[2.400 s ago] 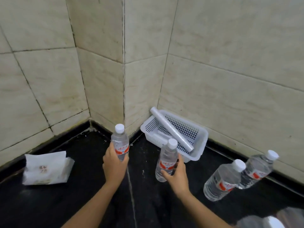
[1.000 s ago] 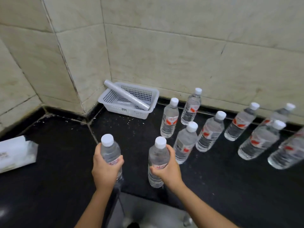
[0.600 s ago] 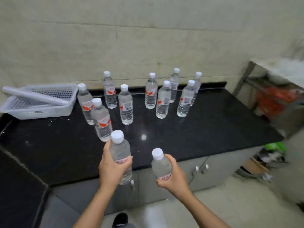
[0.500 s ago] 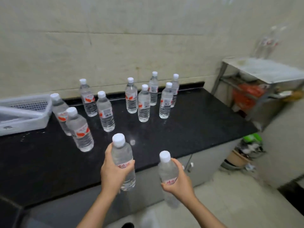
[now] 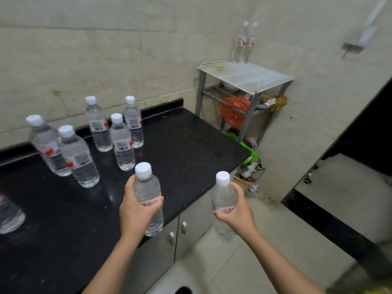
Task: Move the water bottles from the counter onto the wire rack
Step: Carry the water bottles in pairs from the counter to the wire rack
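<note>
**Two bottles in transit to rack**

Our left hand point(image 5: 135, 211) grips one bottle point(image 5: 147, 198) at its label; our right hand point(image 5: 235, 211) grips another point(image 5: 223, 205) likewise. Both look full, so fairly heavy, with thin slick walls (mid-body hold suits). More bottles point(image 5: 122, 143) stand on the glossy black counter point(image 5: 186, 145). The wire rack point(image 5: 246, 75), by the tiled corner, carries two.

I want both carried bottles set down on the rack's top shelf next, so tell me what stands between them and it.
Nothing visible blocks the way. The left hand and right hand each hold a bottle, and open floor lies toward the wire rack. Two bottles already stand at its back corner; the remaining top shelf looks bare.
</note>
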A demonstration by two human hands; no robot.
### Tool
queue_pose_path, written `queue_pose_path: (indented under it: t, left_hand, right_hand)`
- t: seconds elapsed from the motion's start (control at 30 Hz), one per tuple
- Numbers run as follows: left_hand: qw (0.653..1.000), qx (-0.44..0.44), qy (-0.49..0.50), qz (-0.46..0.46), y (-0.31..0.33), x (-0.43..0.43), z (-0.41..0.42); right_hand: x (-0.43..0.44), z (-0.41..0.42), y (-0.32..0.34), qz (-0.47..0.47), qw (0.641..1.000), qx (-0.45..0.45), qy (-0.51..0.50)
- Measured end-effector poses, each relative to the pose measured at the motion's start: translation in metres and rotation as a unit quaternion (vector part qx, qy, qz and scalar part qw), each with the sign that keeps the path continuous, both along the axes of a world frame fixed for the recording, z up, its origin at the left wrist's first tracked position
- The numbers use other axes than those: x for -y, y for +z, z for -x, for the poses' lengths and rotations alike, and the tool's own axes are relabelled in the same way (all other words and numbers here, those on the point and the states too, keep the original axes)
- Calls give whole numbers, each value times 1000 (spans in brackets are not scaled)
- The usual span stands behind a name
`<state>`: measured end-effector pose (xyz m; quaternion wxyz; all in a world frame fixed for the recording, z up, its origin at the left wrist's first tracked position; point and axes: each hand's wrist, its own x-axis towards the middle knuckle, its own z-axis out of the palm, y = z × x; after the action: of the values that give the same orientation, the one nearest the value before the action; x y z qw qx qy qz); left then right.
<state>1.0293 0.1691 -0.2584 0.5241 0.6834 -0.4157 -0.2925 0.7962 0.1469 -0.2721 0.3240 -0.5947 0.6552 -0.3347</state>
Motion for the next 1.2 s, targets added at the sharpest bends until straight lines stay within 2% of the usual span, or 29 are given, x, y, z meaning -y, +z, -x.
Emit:
queue_pose_path:
  t: [0.2, 0.4, 0.57, 0.73, 0.93, 1.2]
  left_hand:
    - [996, -32, -87, -9, 1, 98, 47]
    - [985, -72, -153, -42, -6, 149, 93]
    - [979, -52, -193, -42, -4, 182, 130]
    - [977, -28, -212, -10, 11, 220, 176]
    - [979, -23, -190, 71, 58, 268, 255]
    - [977, -40, -132, 164, 111, 326, 362]
  right_hand:
    - [62, 46, 13, -21, 996, -27, -83]
    - [78, 98, 7, -55, 984, -31, -169]
    - [95, 138, 3, -54, 977, -32, -202]
    - [131, 181, 27, 17, 979, 4, -202]
    - [200, 266, 96, 151, 970, 87, -167]
    - [278, 354, 165, 288, 949, 65, -114]
